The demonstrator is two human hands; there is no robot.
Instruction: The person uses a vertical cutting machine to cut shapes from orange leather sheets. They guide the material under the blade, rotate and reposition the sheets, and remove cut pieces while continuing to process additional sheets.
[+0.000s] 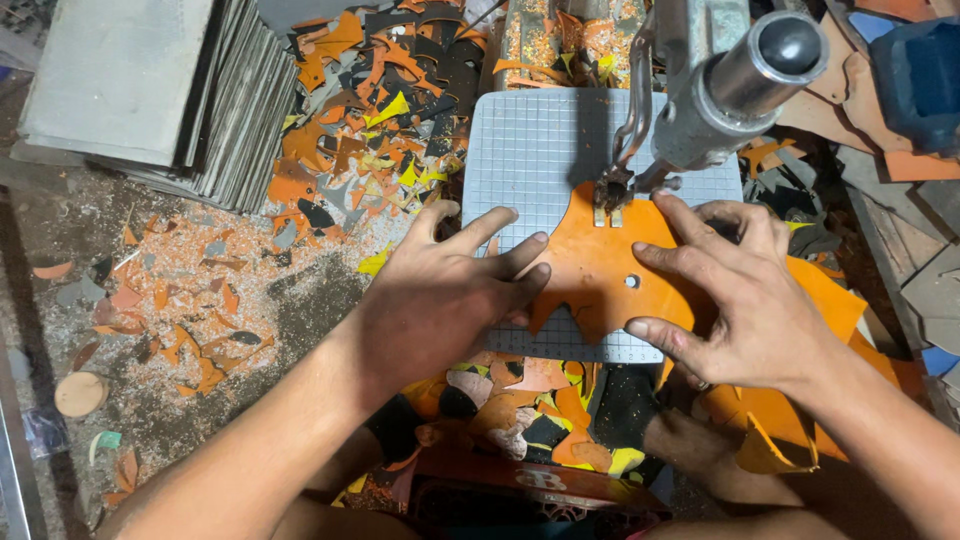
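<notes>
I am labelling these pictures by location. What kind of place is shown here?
Probably a small cutting workshop. A grey metal saw machine cuts a flat orange sheet on a gridded table; colourful offcuts and stacked grey sheets lie around.

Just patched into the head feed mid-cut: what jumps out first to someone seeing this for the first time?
Dead centre, the left hand and right hand press a flat orange sheet onto a gridded grey saw table, with the saw arm reaching over it from the upper right. Behind, upper left of the table, lies a bright heap of orange, yellow and black offcuts.
</notes>
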